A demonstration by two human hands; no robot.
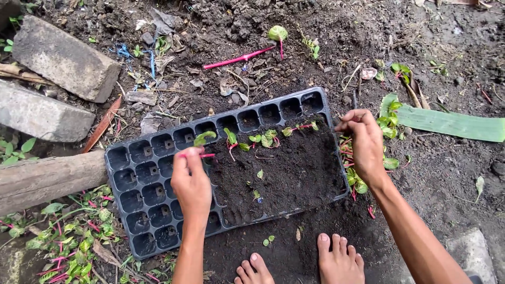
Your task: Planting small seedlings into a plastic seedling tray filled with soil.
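The left hand (190, 181) pinches a pink-stemmed green seedling (202, 141) over the black plastic cell tray (142, 210), stem lying left-right. The right hand (365, 144), pinched together, sits at the tray's right edge, beside loose seedlings (357, 184).

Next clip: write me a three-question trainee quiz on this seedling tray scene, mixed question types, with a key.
1. True or false: every cell of the black seedling tray is filled with soil.
2. What does the left hand pinch in its fingers? A) a stone B) a red-stemmed seedling C) a leaf blade
3. Where is the right hand: over the tray's left end or at its right edge?

Key: 1 false, the left cells are empty. 2 B. 3 at its right edge, by the loose seedlings on the ground.
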